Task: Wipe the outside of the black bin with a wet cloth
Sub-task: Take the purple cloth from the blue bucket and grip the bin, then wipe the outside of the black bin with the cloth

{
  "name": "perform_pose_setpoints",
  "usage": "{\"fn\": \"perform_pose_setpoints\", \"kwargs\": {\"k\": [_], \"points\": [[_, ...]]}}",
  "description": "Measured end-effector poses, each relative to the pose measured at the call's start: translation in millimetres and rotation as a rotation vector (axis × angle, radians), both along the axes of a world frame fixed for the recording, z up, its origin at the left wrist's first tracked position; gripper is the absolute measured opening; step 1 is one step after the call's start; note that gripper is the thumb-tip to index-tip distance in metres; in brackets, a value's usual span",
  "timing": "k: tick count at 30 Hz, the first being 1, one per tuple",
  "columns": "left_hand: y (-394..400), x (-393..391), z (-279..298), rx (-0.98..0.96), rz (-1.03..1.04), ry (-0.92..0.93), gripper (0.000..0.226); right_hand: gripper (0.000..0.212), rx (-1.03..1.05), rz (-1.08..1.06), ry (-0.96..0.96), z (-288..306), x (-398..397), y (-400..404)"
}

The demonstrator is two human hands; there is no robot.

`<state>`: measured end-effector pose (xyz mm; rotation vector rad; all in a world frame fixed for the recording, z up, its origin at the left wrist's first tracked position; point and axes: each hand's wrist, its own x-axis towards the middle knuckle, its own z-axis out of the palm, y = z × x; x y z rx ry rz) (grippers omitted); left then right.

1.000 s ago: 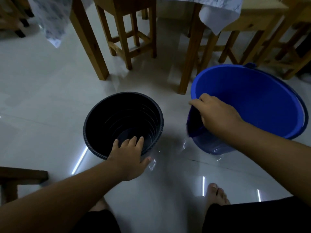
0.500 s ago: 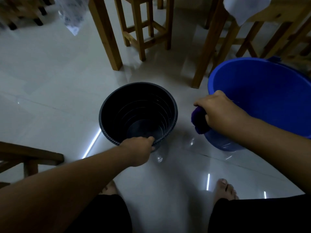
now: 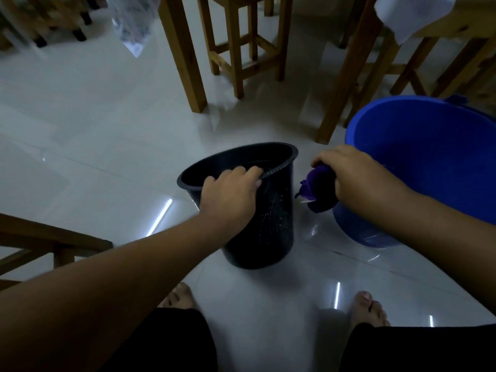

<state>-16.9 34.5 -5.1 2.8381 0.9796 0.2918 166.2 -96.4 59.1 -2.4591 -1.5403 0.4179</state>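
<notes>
The bin [image 3: 264, 210] — judged light, stiff, slick — is gripped at its rim by the left hand [image 3: 228, 196]; the soft cloth [image 3: 318, 191] is clenched in the right hand [image 3: 357, 175].

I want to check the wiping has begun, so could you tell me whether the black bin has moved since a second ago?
Yes. The black bin has tipped away from the person, mouth toward the table leg, exposing its side; the left hand grips its rim.

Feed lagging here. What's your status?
Left hand gripping black bin rim. Right hand clutching purple cloth beside it. Nothing blocking.
</notes>
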Motion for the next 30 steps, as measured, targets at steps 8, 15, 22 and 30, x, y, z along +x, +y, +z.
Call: {"fn": "perform_pose_setpoints", "kwargs": {"k": [8, 15, 22, 30], "points": [[10, 0, -14, -0.254, -0.025, -0.017, 0.019, 0.047, 0.127, 0.030, 0.060, 31, -12, 3], [32, -4, -25, -0.349, 0.074, 0.003, 0.020, 0.071, 0.152, 0.204, 0.112, -10, -63, -2], [54, -16, -35, -0.424, 0.159, -0.023, 0.033, 0.096, 0.096, 0.245, 0.184, -97, -105, -13], [55, -23, -44, -0.341, 0.160, 0.003, 0.032, 0.081, 0.193, 0.120, 0.103, -142, -133, -1]]}}
